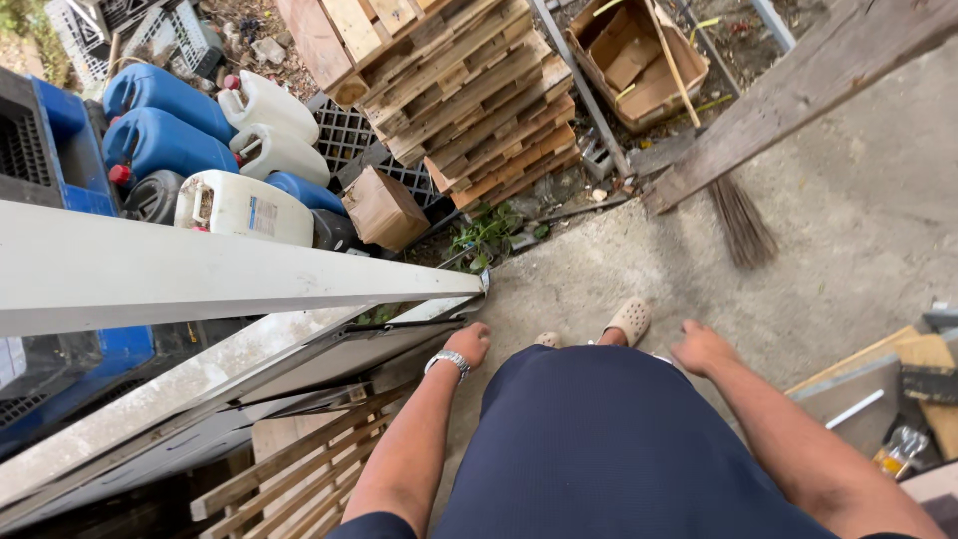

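Both grips (469, 344) (699, 347) loosely curled, empty

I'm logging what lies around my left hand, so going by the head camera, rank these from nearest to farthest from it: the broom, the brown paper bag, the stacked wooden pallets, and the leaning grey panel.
From the left hand:
1. Grey panel, right beside the hand, at its left.
2. Brown paper bag, ahead and to the left, against the black crates.
3. Stacked wooden pallets, farther ahead.
4. Broom, far off to the right on the concrete.

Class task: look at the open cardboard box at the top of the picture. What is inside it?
Inside the cardboard box lie flattened cardboard pieces, with a long wooden stick slanting across it. Whatever lies beneath those pieces is covered.
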